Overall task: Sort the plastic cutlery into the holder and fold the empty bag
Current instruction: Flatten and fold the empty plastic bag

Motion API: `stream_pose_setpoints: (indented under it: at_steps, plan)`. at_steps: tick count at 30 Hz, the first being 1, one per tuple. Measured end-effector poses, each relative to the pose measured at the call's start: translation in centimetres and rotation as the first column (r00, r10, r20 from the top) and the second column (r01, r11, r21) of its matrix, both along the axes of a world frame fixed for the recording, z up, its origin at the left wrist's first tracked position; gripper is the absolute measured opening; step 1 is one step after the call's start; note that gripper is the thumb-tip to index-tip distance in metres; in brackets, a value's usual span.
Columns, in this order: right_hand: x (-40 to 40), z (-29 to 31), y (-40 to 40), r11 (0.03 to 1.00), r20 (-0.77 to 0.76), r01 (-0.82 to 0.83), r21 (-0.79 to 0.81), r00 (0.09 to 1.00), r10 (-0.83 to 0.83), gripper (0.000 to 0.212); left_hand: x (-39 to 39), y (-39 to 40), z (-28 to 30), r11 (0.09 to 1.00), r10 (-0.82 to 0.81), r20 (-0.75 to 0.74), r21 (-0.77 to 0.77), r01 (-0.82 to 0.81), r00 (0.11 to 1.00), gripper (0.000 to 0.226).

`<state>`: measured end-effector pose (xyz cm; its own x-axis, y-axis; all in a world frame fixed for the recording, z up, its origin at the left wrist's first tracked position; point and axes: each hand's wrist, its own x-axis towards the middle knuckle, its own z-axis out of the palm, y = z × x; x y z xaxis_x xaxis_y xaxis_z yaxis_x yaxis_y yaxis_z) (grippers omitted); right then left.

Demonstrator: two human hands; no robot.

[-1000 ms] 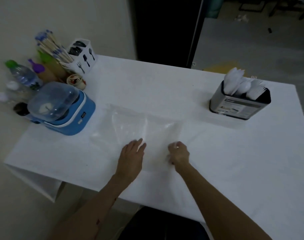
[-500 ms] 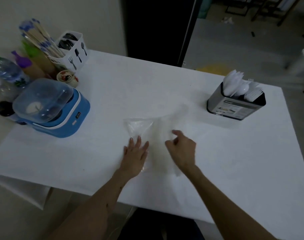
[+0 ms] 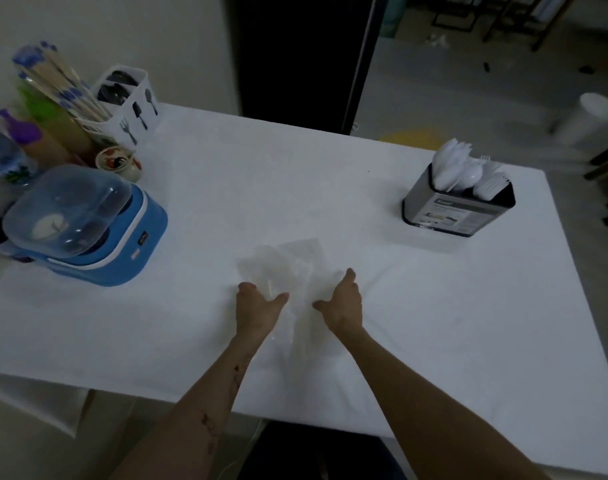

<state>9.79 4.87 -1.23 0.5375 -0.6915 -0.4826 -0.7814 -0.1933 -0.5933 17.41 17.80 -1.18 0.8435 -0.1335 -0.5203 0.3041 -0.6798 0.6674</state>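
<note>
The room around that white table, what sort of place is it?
Probably a break room or a plain dining corner. The table bears a holder of white plastic cutlery, a caddy of chopsticks and a blue lidded cooker.

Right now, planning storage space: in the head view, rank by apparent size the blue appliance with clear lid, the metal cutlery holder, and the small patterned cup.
1. Blue appliance with clear lid, nearer the camera
2. Metal cutlery holder
3. Small patterned cup
</note>
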Motion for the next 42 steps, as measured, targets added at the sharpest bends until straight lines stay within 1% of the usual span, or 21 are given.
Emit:
stream_pose_setpoints:
  at_steps: [3, 5, 6, 8, 10, 12, 14, 16, 17, 19, 21, 23, 25, 27, 29, 31, 34, 36, 37, 39, 42]
  plan:
    - [-1.0, 0.9, -2.1, 0.995, -0.079, -0.097, -0.014, 0.992, 0.096, 0.066, -1.0, -1.7, 1.0, 0.998, 0.012, -0.133, -0.055, -0.020, 0.991, 0.070]
    - [-3.0, 2.0, -4.1, 0.992, -0.074, -0.104, -0.067, 0.992, 0.099, 0.048, -2.2, -3.7, 1.7, 0.992, -0.023, -0.132, -0.123, 0.007, 0.991, 0.063]
    - [-4.4, 2.5, -5.4, 0.990, -0.071, -0.101, -0.101, 0.993, 0.094, 0.045, -3.1, -5.1, 2.2, 0.986, -0.064, -0.121, -0.161, 0.044, 0.991, 0.058]
    - [-7.9, 3.7, -8.6, 0.984, -0.060, -0.061, -0.166, 0.997, 0.052, 0.047, -5.4, -8.5, 3.4, 0.960, -0.184, -0.105, -0.233, 0.156, 0.977, 0.041]
    - [-12.2, 5.0, -12.0, 0.973, -0.014, 0.047, -0.226, 0.999, -0.051, 0.050, -8.1, -12.7, 4.6, 0.909, -0.337, -0.101, -0.293, 0.296, 0.936, 0.025]
    - [-16.9, 6.4, -15.5, 0.941, 0.063, 0.205, -0.268, 0.979, -0.195, 0.051, -11.3, -17.4, 5.9, 0.823, -0.491, -0.118, -0.389, 0.414, 0.863, 0.026]
    - [-21.7, 7.8, -18.9, 0.882, 0.155, 0.371, -0.291, 0.928, -0.339, 0.056, -14.9, -22.3, 7.3, 0.713, -0.635, -0.119, -0.470, 0.520, 0.764, 0.025]
    - [-26.3, 9.4, -22.2, 0.797, 0.276, 0.525, -0.300, 0.847, -0.454, 0.064, -19.1, -27.4, 9.0, 0.581, -0.758, -0.092, -0.545, 0.604, 0.646, 0.035]
    - [-28.5, 10.1, -24.0, 0.747, 0.342, 0.591, -0.305, 0.799, -0.494, 0.064, -21.3, -30.0, 9.9, 0.518, -0.804, -0.069, -0.570, 0.638, 0.591, 0.044]
    - [-33.0, 10.6, -27.8, 0.646, 0.424, 0.691, -0.324, 0.716, -0.554, 0.058, -25.6, -35.3, 10.8, 0.406, -0.870, -0.013, -0.589, 0.699, 0.494, 0.049]
    - [-37.1, 10.1, -32.0, 0.569, 0.429, 0.749, -0.340, 0.662, -0.615, 0.055, -29.7, -40.6, 10.9, 0.335, -0.906, 0.009, -0.597, 0.729, 0.424, 0.051]
    - [-40.9, 8.7, -36.3, 0.540, 0.401, 0.779, -0.320, 0.627, -0.668, 0.058, -33.6, -45.8, 10.2, 0.321, -0.921, -0.014, -0.598, 0.735, 0.390, 0.059]
    - [-44.1, 6.5, -40.3, 0.538, 0.373, 0.796, -0.278, 0.606, -0.703, 0.060, -37.0, -50.7, 8.6, 0.332, -0.923, -0.050, -0.606, 0.723, 0.382, 0.061]
    - [-46.6, 3.6, -43.9, 0.544, 0.353, 0.809, -0.225, 0.588, -0.728, 0.061, -39.8, -55.1, 5.7, 0.368, -0.915, -0.096, -0.596, 0.714, 0.392, 0.066]
    - [-48.6, -0.3, -47.0, 0.562, 0.315, 0.812, -0.159, 0.581, -0.751, 0.059, -42.4, -58.7, 1.6, 0.453, -0.879, -0.150, -0.559, 0.695, 0.453, 0.069]
    - [-49.9, -5.0, -49.2, 0.585, 0.259, 0.807, -0.083, 0.584, -0.769, 0.053, -44.4, -60.9, -3.0, 0.557, -0.821, -0.214, -0.509, 0.657, 0.530, 0.065]
    - [-50.8, -14.0, -51.1, 0.591, 0.191, 0.807, -0.015, 0.582, -0.790, 0.045, -46.8, -63.5, -11.2, 0.708, -0.704, -0.317, -0.387, 0.591, 0.636, 0.058]
    - [-50.9, -20.3, -51.7, 0.586, 0.167, 0.810, 0.026, 0.575, -0.801, 0.045, -47.4, -65.3, -17.2, 0.795, -0.607, -0.346, -0.283, 0.537, 0.716, 0.047]
    - [-50.8, -23.2, -51.9, 0.573, 0.156, 0.817, 0.059, 0.560, -0.814, 0.047, -47.5, -66.1, -20.0, 0.823, -0.567, -0.326, -0.251, 0.509, 0.756, 0.039]
    - [-50.6, -28.9, -51.9, 0.538, 0.136, 0.833, 0.127, 0.523, -0.842, 0.049, -47.8, -67.0, -25.4, 0.870, -0.491, -0.299, -0.224, 0.440, 0.818, 0.034]
    - [-50.2, -37.0, -51.3, 0.495, 0.095, 0.852, 0.171, 0.486, -0.869, 0.044, -47.8, -66.5, -34.6, 0.928, -0.372, -0.423, -0.160, 0.336, 0.826, 0.030]
